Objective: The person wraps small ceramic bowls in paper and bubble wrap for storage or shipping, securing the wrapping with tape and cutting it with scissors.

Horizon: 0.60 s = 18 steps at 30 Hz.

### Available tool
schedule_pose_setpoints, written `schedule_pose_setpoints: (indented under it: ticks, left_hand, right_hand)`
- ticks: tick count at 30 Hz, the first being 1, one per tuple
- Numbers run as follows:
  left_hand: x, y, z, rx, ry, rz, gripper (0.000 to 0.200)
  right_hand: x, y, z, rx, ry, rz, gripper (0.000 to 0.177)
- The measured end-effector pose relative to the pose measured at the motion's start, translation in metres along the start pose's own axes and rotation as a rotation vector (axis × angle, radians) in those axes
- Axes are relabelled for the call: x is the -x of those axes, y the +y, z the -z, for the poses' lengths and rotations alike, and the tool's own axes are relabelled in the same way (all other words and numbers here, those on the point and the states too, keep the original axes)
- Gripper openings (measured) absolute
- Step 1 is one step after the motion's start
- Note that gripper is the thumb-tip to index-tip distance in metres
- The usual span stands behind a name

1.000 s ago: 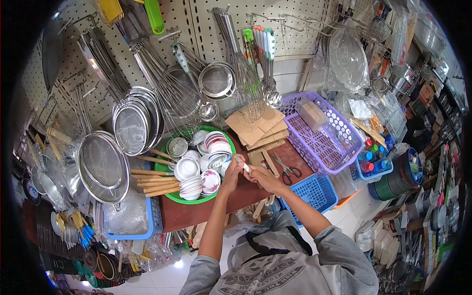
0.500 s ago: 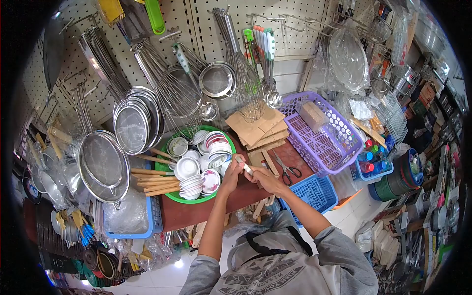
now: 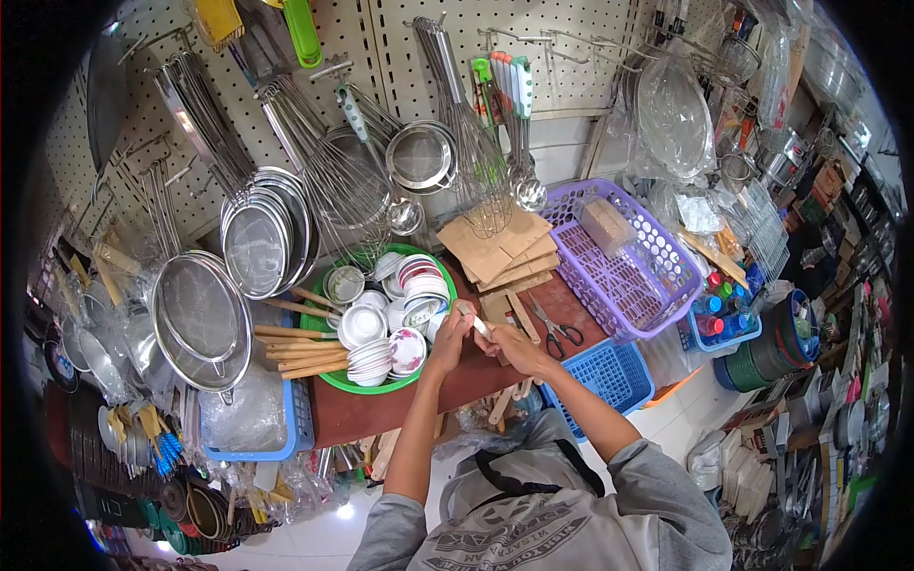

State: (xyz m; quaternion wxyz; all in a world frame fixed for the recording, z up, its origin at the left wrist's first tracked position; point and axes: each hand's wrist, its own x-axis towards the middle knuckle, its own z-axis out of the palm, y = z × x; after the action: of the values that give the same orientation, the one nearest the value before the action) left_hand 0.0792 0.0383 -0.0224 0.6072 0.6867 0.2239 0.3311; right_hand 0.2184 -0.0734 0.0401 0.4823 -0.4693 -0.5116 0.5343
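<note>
Both my hands are together above the front of the red-brown table, closed around a small white object (image 3: 481, 326) whose kind I cannot make out. My left hand (image 3: 451, 341) grips its left end, beside the bowls. On its right end are the fingers of my right hand (image 3: 515, 350). Just left of them, a green basket (image 3: 335, 377) holds stacked small bowls (image 3: 363, 326), some white and some patterned, along with wooden-handled utensils (image 3: 309, 357). Scissors with dark handles (image 3: 564, 335) lie to the right of my right hand. Beyond my hands are flat brown cardboard pieces (image 3: 495, 243).
A purple basket (image 3: 657, 322) with a wrapped block (image 3: 606, 226) stands at the back right, and a blue basket (image 3: 605, 381) at the front right. Strainers (image 3: 200, 314) and whisks (image 3: 314, 162) hang low along the pegboard. A blue crate (image 3: 303, 419) sits at the left.
The white object has tilted slightly between my fingers. My hands stay in nearly the same place, and the things around them have not moved.
</note>
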Motion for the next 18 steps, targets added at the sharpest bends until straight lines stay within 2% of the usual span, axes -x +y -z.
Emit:
schedule_pose_setpoints:
  ticks: [8, 11, 18]
  left_hand:
    - [0.002, 0.005, -0.001, -0.038, 0.004, -0.028, 0.032]
    - [0.001, -0.003, 0.001, -0.087, 0.005, -0.004, 0.032]
    - [0.002, 0.001, -0.001, -0.162, 0.031, 0.021, 0.036]
  right_hand:
    - [0.001, 0.01, 0.003, 0.012, -0.014, 0.026, 0.023]
    - [0.003, -0.001, -0.001, -0.017, 0.032, -0.074, 0.022]
    - [0.004, 0.003, 0.002, 0.003, 0.001, -0.01, 0.025]
